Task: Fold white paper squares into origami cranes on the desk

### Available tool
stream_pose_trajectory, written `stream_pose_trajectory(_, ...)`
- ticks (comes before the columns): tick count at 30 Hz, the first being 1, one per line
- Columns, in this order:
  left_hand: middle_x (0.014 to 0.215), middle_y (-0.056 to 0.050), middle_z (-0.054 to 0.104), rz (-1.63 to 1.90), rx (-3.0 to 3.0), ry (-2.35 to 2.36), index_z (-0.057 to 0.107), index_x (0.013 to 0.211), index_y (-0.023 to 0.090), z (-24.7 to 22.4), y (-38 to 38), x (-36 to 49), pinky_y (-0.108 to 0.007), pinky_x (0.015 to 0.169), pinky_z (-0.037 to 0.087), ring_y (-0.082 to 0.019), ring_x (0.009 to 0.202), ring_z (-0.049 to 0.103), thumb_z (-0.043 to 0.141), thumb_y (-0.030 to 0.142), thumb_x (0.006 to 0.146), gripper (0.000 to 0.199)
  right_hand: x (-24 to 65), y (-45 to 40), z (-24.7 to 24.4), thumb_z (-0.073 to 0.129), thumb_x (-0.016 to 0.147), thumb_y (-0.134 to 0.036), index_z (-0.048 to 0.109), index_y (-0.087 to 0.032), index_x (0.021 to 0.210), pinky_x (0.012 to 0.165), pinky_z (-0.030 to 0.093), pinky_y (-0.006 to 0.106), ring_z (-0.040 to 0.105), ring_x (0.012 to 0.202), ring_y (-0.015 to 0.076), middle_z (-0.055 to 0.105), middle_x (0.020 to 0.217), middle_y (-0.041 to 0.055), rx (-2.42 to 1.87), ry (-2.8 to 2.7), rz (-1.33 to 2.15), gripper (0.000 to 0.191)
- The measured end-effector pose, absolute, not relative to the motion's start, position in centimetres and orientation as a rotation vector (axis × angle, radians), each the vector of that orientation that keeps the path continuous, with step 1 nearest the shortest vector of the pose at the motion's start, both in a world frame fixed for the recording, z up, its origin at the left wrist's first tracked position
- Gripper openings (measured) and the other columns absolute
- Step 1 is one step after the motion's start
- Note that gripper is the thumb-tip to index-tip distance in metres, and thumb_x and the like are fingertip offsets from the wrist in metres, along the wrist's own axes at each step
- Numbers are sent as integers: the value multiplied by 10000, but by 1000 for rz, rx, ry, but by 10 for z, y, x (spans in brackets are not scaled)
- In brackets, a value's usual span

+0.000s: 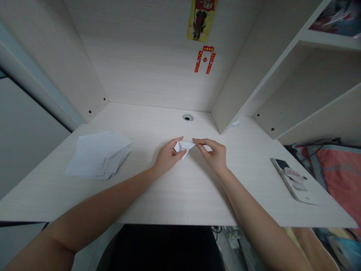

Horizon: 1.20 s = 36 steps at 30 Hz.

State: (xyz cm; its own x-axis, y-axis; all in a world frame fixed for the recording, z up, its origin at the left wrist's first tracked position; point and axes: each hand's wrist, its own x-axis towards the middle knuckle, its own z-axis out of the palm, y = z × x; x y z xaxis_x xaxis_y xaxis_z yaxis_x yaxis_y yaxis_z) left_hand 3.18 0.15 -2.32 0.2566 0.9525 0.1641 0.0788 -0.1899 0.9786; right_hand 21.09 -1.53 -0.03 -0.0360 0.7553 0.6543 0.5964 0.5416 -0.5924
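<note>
A small piece of folded white paper (184, 145) is held between my two hands, just above the middle of the pale desk. My left hand (168, 153) grips its left side, with the thumb across the front and the index finger stretched along the top. At the paper's right tip, my right hand (212, 152) pinches with thumb and index finger. Several folds and pointed corners show on the paper. Part of it is hidden behind the left thumb and fingers.
A pile of loose white sheets (97, 156) lies at left on the desk (158, 199). A phone (293, 182) rests near the right edge. Behind are a cable hole (188, 117) and a vertical shelf panel (239, 90). Red fabric (341, 169) is beyond the desk's right side.
</note>
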Motion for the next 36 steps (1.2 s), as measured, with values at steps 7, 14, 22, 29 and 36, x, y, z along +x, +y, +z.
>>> stream_pose_trajectory(7,721,8,647,1104,1543,1073,498,1265,211,-23,2,31,-191,519,434,-95,558,563,640,249,723,562,207,-15,1,551,811,-227,689,-207,904,766,535,320,671,813,179,716,906,37,-1165,-1650,361,168)
stream_pose_trajectory(14,686,21,637,1101,1591,1079,497,1275,214,-21,1,29,-181,504,408,-79,511,530,599,229,743,541,205,-17,7,594,805,-279,655,-221,1018,816,513,336,649,894,185,697,1001,43,-1090,-1818,423,229)
stream_pose_trajectory(22,586,53,564,1097,1677,1100,534,1241,243,-21,-1,28,-167,443,332,-62,452,452,581,211,747,498,207,-15,0,643,783,-329,680,-275,972,784,527,341,662,864,191,716,957,20,-1056,-1899,233,201)
stream_pose_trajectory(29,581,47,585,1079,1673,1089,518,1261,236,-19,-2,29,-164,457,366,-75,480,506,626,262,739,534,209,-16,2,592,825,-309,678,-286,993,725,534,327,671,812,187,723,906,16,-1053,-1952,111,191)
stream_pose_trajectory(36,1113,-51,650,1149,1606,1013,529,1246,239,-20,-2,31,-213,696,503,-113,762,634,588,246,771,479,209,-17,3,595,824,-289,676,-276,988,726,534,314,672,811,180,723,911,16,-1039,-1960,95,183)
